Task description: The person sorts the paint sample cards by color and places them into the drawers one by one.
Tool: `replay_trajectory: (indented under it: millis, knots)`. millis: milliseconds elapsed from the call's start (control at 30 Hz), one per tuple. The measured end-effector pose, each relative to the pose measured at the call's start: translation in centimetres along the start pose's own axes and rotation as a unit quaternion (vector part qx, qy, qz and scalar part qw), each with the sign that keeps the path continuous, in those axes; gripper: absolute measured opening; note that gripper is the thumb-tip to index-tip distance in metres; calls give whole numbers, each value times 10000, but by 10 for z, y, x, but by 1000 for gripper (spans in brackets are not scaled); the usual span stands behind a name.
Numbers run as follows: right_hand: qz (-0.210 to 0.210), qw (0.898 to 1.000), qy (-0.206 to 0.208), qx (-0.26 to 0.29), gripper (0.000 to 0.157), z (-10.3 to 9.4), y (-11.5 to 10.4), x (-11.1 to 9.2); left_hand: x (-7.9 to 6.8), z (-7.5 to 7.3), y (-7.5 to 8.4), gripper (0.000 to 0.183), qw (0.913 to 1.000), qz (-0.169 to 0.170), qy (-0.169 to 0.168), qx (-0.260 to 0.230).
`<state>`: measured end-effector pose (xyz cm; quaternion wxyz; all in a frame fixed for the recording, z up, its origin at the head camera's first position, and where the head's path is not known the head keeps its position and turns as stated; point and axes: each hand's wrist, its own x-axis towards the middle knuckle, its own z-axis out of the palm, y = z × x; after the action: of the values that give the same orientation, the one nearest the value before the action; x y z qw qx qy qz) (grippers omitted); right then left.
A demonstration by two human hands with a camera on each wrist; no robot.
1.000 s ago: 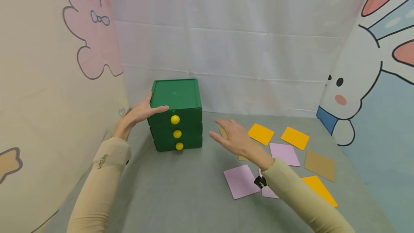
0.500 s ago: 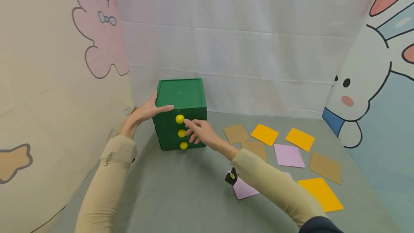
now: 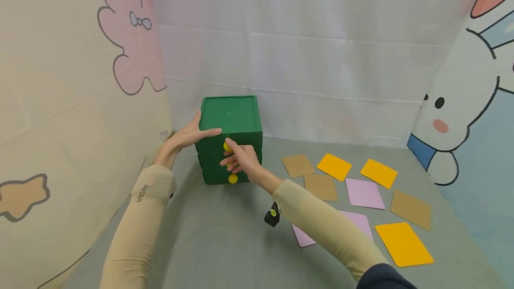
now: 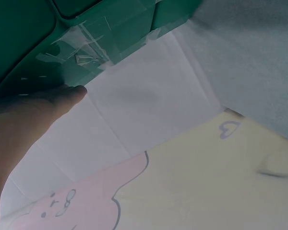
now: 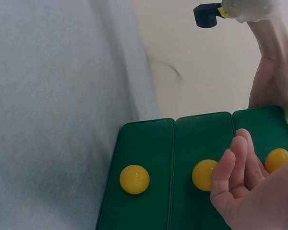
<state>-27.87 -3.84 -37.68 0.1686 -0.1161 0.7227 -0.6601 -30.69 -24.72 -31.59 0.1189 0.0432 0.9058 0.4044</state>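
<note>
A green box of stacked drawers [image 3: 230, 113] stands at the back of the table, each front bearing a round yellow knob. Its left upper edge is under my left hand [image 3: 188, 136], fingers straight along the side and thumb stretched over the front top edge. My right hand [image 3: 248, 160] is at the front and pinches the top knob [image 5: 278, 159] between thumb and index finger. The other right fingers bend loosely beside the middle knob [image 5: 204, 175], partly covering it in the right wrist view. The bottom knob [image 3: 233, 178] is in plain sight. All drawers look closed.
Flat square cards lie on the grey table [image 3: 225, 244] at the right: orange [image 3: 334, 167], brown [image 3: 321, 187] and pink [image 3: 365, 193]. A white curtain [image 3: 297, 57] hangs right behind the box. A cream wall [image 3: 80, 146] borders the left side.
My right hand has moved left from above the cards to the drawer fronts and taken hold of the top knob. The left hand stays on the box; the view has shifted slightly.
</note>
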Motion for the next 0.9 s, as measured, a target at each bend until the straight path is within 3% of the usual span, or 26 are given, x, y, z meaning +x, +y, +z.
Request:
replay_trajectory:
  millis: [133, 500, 700, 900]
  knots:
    - [54, 9999, 139, 39, 61, 3, -3, 0, -2, -1, 4, 108, 10000, 7, -30, -18]
    - [28, 9996, 278, -81, 58, 6, -3, -2, 5, -2, -7, 116, 9999, 9, -93, -91]
    - [-29, 9994, 287, -178, 59, 6, -7, -11, 3, -5, -4, 116, 9996, -99, -203, -151]
    - [-20, 9996, 248, -124, 61, 7, -4, -18, -10, -8, 9, 110, 9987, -177, -415, -245]
